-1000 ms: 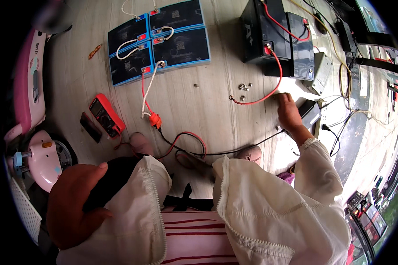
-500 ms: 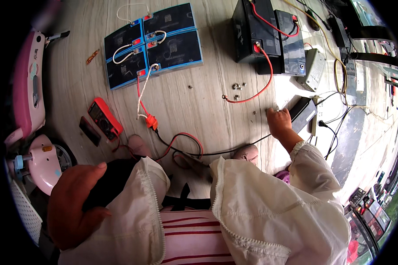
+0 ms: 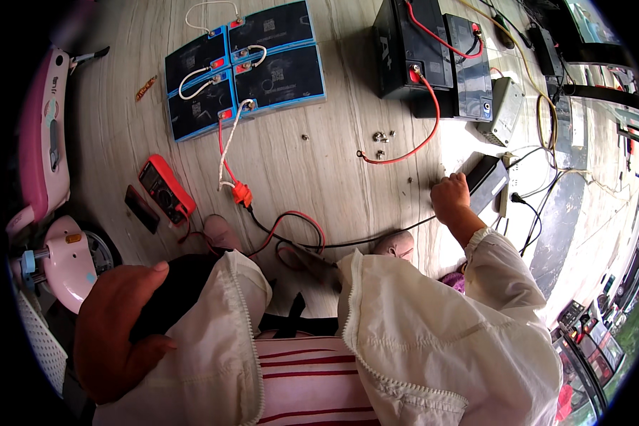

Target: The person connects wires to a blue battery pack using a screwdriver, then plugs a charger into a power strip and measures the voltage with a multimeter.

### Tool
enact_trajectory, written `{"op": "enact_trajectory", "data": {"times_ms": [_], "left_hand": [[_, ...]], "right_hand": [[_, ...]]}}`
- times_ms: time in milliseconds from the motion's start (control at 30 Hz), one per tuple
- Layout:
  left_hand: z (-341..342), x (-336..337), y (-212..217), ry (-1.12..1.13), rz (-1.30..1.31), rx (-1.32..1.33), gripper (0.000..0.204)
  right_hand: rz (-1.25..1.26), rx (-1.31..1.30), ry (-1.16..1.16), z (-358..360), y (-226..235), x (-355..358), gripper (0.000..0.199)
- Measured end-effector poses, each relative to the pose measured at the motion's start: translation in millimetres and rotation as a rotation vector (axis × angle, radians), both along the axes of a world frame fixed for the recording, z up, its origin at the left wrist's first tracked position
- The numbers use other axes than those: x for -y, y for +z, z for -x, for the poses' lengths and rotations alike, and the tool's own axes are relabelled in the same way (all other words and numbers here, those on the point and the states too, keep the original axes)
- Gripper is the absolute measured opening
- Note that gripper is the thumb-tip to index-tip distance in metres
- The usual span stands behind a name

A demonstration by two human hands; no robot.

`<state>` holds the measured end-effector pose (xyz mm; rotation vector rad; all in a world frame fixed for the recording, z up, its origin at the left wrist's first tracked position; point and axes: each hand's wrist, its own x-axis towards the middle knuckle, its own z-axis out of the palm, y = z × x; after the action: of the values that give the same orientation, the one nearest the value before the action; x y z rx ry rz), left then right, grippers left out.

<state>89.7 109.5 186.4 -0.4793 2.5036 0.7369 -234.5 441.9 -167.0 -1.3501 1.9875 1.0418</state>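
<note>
My right hand (image 3: 451,198) reaches down over the floor at the right, fingers curled together. Whatever they hold, if anything, is hidden. Close beside it lies a black power adapter box (image 3: 487,179). To its left a red cable (image 3: 434,117) ends in a ring lug, near several small metal nuts or bolts (image 3: 381,139). The cable runs from one of the large black batteries (image 3: 412,46). At the lower left, my left hand (image 3: 113,330) rests by my knee, thumb and fingers apart, holding nothing.
Several blue-edged batteries (image 3: 277,78), linked by white wires, stand at upper left. Near them are a red multimeter (image 3: 167,190), a phone (image 3: 143,209) and an orange connector (image 3: 242,194). Black cable (image 3: 362,246) crosses before my shoes. A pink scooter (image 3: 46,142) stands left, a grey box (image 3: 503,110) right.
My right hand has shifted very slightly, and its fingers curl in more; a small bright spot at the fingertips no longer shows. My left hand stays put.
</note>
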Motion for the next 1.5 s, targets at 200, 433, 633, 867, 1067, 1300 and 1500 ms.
{"op": "enact_trajectory", "data": {"times_ms": [200, 433, 633, 867, 1067, 1300, 1500], "left_hand": [[-0.7, 0.8, 1.0, 0.010, -0.006, -0.004, 0.073], [1.3, 0.8, 0.5, 0.000, -0.004, -0.014, 0.072], [-1.8, 0.0, 0.2, 0.009, -0.004, -0.024, 0.070], [0.7, -1.5, 1.0, -0.008, -0.007, -0.025, 0.070], [-2.8, -0.6, 2.0, 0.014, -0.027, -0.020, 0.070], [-8.3, -7.5, 11.8, 0.029, -0.005, -0.011, 0.070], [-6.6, 4.2, 1.9, 0.005, -0.051, -0.026, 0.070]], "right_hand": [[0.106, 0.079, -0.121, 3.1, -2.6, 2.9, 0.015], [0.665, 0.433, -0.816, 0.7, -14.0, 36.4, 0.049], [0.836, 0.463, -0.674, -38.0, -22.1, 54.8, 0.057], [1.079, 0.436, -0.716, -30.1, -54.8, 105.2, 0.056], [1.030, 0.576, -0.652, -31.8, -47.9, 123.4, 0.054], [1.044, 0.634, -0.653, -43.2, -34.8, 147.2, 0.043], [0.925, 0.514, 0.097, -72.3, -13.9, 153.9, 0.073]]}}
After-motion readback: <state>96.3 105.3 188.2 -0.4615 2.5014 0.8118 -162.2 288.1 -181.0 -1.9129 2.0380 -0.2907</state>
